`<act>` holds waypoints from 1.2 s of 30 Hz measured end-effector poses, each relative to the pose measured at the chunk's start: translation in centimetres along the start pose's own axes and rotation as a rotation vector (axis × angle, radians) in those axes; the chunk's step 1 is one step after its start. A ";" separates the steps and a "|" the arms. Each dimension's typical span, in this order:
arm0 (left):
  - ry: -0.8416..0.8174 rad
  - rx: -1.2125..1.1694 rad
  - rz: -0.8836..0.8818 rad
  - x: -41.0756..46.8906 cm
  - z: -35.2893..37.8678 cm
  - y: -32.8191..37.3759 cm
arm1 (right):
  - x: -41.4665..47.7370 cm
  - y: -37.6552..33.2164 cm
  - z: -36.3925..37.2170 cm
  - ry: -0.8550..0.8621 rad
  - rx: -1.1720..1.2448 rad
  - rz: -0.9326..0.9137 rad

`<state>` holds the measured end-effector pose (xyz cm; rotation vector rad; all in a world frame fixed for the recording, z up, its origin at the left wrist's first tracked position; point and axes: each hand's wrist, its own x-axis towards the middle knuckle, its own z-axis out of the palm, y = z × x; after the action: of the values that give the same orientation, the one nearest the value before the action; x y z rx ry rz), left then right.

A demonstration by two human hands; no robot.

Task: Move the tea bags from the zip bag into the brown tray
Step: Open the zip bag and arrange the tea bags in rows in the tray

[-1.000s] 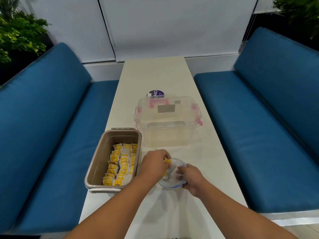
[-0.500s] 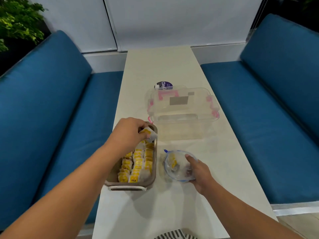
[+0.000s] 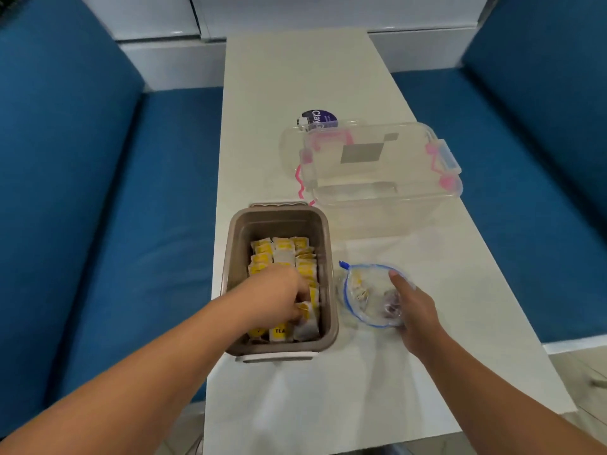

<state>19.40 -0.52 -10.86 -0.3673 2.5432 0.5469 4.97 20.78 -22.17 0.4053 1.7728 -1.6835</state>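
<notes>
Head view, over the white counter point(image 3: 295, 93): the largest change is the left arm's sweep. A second ago it was at the mouth of the zip bag, and half a second ago it was above the far end of the brown tray point(image 3: 331, 257). Now the left hand point(image 3: 279, 297) is down inside the tray's near half, fingers curled and seemingly pinching one pale tea bag point(image 3: 307, 318) against the near row, though blur hides the exact grip. I judge this to be the placing step for one more bag, with the release not yet made.

The right hand point(image 3: 414, 310) has not left the zip bag point(image 3: 371, 290), just right of the tray. Its thumb lies over the top and its fingers wrap the near edge, holding the mouth open. Beyond both stands a clear storage box point(image 3: 377, 178) with pink latches.

The tea bags point(image 3: 282, 251) in the tray are flat yellow-and-white sachets standing on edge in three tight rows, filling the near two-thirds. The far end is bare. A few sachets remain in the zip bag, so the task looks mostly done.
</notes>
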 end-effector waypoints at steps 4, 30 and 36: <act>-0.076 0.058 0.014 1.4 1.3 0.0 | 0.0 0.3 0.0 -0.004 0.000 -0.030; 0.104 0.038 -0.071 1.3 -1.2 0.5 | -0.5 0.7 -0.7 -0.081 -0.035 -0.043; 0.434 -0.218 -0.170 -1.3 -5.3 3.6 | -0.5 0.1 -1.5 -0.134 -0.061 -0.016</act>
<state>16.95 0.45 -4.91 -0.8540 2.8270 0.7478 5.05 22.35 -21.92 0.2460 1.7287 -1.6239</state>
